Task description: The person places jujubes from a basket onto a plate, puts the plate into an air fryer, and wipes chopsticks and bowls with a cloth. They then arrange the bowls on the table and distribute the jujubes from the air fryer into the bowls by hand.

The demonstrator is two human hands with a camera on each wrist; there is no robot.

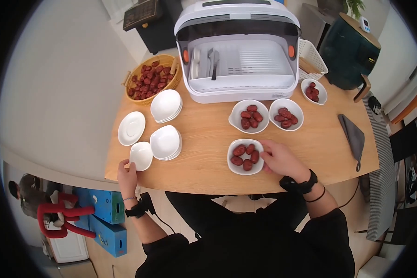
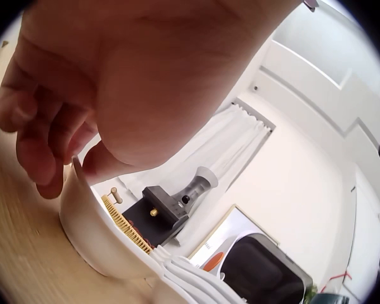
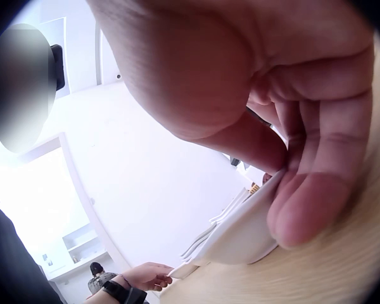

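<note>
My left hand (image 1: 127, 176) pinches the near rim of a small white bowl (image 1: 141, 156) at the table's front left. In the left wrist view the thumb lies inside that bowl's wall (image 2: 101, 237) and the fingers outside. My right hand (image 1: 279, 158) pinches the right rim of a white bowl (image 1: 231, 164) holding several red dates (image 1: 248, 165). The right wrist view shows its fingers over the rim of this bowl (image 3: 240, 231). Behind it stand two more bowls of dates, one with a spout (image 1: 234, 121) and one beside it (image 1: 274, 121).
Stacked white bowls (image 1: 166, 141) and another stack (image 1: 166, 105) stand at left, near a white saucer (image 1: 131, 128). A wicker basket (image 1: 175, 83) of dates sits behind. At the back are a white dish cabinet (image 1: 236, 90), a small date bowl (image 1: 322, 98) and a grey cloth (image 1: 351, 134).
</note>
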